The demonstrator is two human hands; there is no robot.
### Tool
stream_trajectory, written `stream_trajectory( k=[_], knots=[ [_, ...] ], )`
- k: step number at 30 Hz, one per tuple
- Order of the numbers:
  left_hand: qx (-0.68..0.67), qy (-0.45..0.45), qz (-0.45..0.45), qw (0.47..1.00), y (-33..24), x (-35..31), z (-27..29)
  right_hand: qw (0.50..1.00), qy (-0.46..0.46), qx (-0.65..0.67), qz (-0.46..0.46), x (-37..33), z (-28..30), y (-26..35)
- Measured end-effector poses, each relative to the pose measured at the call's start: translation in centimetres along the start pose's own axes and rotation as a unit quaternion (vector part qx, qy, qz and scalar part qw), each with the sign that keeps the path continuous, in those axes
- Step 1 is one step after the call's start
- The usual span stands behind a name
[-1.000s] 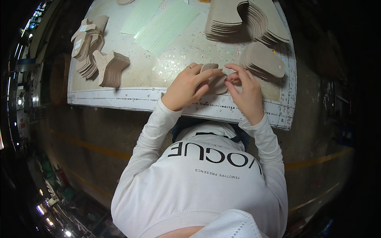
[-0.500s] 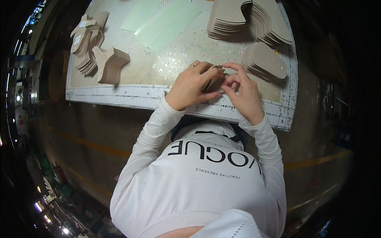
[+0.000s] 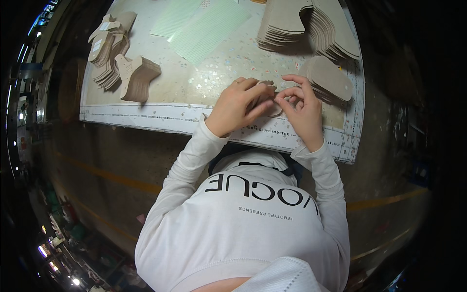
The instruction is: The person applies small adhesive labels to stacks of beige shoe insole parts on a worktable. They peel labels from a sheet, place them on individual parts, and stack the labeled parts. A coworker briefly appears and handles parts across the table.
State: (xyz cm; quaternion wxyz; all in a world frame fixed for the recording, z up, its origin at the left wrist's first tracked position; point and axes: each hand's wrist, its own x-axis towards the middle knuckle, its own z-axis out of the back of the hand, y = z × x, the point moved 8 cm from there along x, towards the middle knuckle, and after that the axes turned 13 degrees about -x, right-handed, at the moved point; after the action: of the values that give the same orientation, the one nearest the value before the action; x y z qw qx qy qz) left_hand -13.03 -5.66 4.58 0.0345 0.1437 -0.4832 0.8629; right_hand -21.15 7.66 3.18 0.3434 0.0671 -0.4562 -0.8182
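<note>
My left hand [image 3: 243,104] curls over a small stack of beige cut pieces [image 3: 276,111] near the front edge of the table, thumb on the near side. Most of that stack is hidden beneath its fingers. Close on the right is my right hand [image 3: 303,108], its thumb and a fingertip pressed together at the stack's right edge while another finger is lifted. Whatever may sit in that pinch is too small to make out. Just beyond the right hand lies a fanned stack of rounded beige pieces [image 3: 327,78].
Taller stacks of beige pieces [image 3: 284,22] stand at the far right. More curved stacks [image 3: 138,78] are on the left, some with white labels. Pale green sticker sheets [image 3: 209,31] lie at the back. Small loose bits dot the table [image 3: 185,85].
The beige pieces under my left hand now look flatter, with a rounded edge showing. My right hand's fingers have shifted, one lifting away while thumb and fingertip stay together.
</note>
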Motion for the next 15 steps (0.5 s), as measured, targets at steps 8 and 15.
stream_trajectory(
  k=[8,15],
  knots=[
    [-0.170,-0.036,0.091,0.981,1.1,-0.2,0.1,0.960,-0.008,0.262,-0.096,-0.6,-1.6,-1.4],
    [-0.161,-0.108,0.104,0.975,1.9,-0.5,-0.1,0.990,-0.122,-0.050,0.054,-1.3,0.3,1.9]
  ],
)
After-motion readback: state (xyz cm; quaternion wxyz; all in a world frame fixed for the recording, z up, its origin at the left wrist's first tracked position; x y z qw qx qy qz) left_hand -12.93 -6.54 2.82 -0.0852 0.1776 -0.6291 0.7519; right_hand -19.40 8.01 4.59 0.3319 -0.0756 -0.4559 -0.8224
